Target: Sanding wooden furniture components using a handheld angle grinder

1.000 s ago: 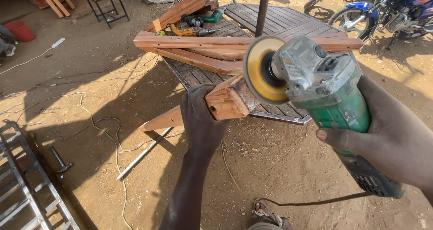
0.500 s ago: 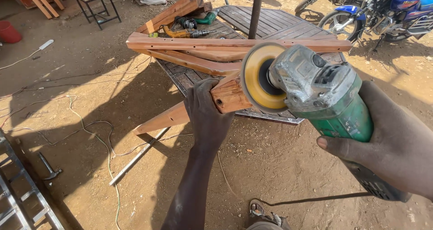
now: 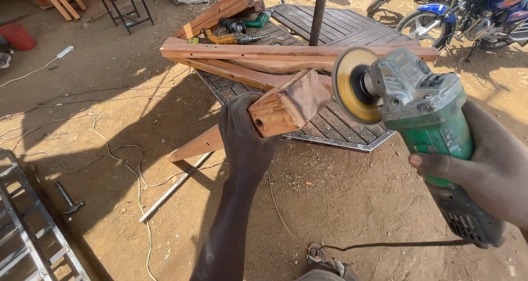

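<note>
My left hand (image 3: pixel 246 138) grips a short reddish wooden block (image 3: pixel 290 104) and holds it up, its cut end facing me. My right hand (image 3: pixel 484 168) is wrapped around the body of a green and grey angle grinder (image 3: pixel 426 116). The grinder's yellow sanding disc (image 3: pixel 350 85) stands just to the right of the block, very close to its far end. I cannot tell whether disc and wood touch. A black cable (image 3: pixel 385 244) runs from the grinder's tail across the ground.
A slatted metal table (image 3: pixel 335 132) carries long wooden boards (image 3: pixel 275 52), a yellow drill (image 3: pixel 228 38) and a green power tool (image 3: pixel 254 20). A hammer (image 3: pixel 68 197), loose wires (image 3: pixel 110 149) and a metal frame (image 3: pixel 27 231) lie on the dirt at left. Motorbikes (image 3: pixel 467 8) stand at back right.
The block has been turned and lifted, so its end now faces me. The grinder's disc has stayed beside it, and the view has shifted slightly.
</note>
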